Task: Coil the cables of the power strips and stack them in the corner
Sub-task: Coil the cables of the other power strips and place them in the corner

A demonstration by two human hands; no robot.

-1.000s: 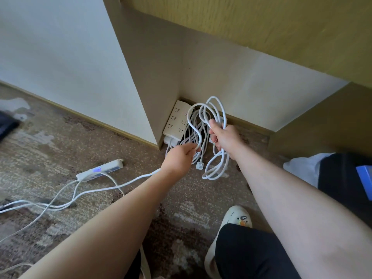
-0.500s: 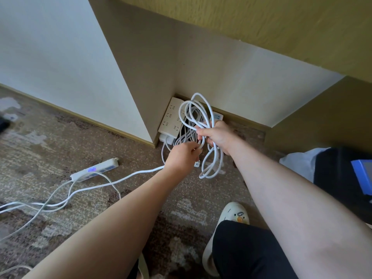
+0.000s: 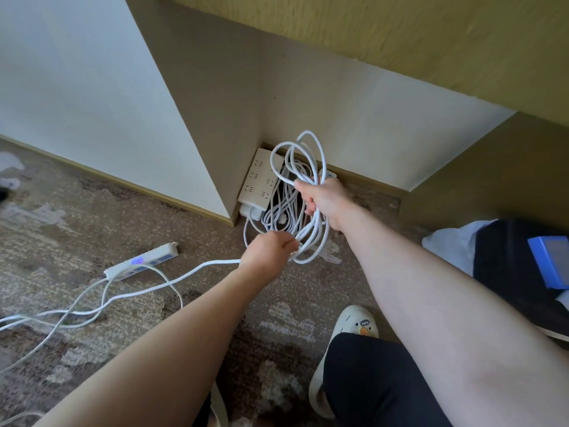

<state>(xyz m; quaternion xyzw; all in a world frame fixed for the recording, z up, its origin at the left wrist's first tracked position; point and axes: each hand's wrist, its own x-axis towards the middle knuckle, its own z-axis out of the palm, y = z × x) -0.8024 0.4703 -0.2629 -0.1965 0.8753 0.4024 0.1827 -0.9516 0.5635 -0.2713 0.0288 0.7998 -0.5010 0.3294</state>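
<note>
1. Your right hand [image 3: 323,200] has its fingers curled tight around a bundle of white cable loops [image 3: 303,192], held upright above the carpet [image 3: 77,229] just in front of the wall corner.
2. Your left hand [image 3: 271,251] sits at the lower end of that bundle, fingers curled and pinching the cable where the loose run [image 3: 172,282] leaves toward the left edge of the carpet.
3. That loose run crosses other white cable lying on the carpet at the left.
4. A wide white power strip [image 3: 258,180] lies in the corner against the wall [image 3: 215,103], with its own coiled cable beside it, behind the bundle you hold.
5. A narrow power strip [image 3: 144,262] with a lit blue-purple indicator lies on the carpet, left of your left hand and well apart from the corner.
6. A pale slipper [image 3: 354,325] with a duck face rests on the carpet near the bottom edge.
</note>
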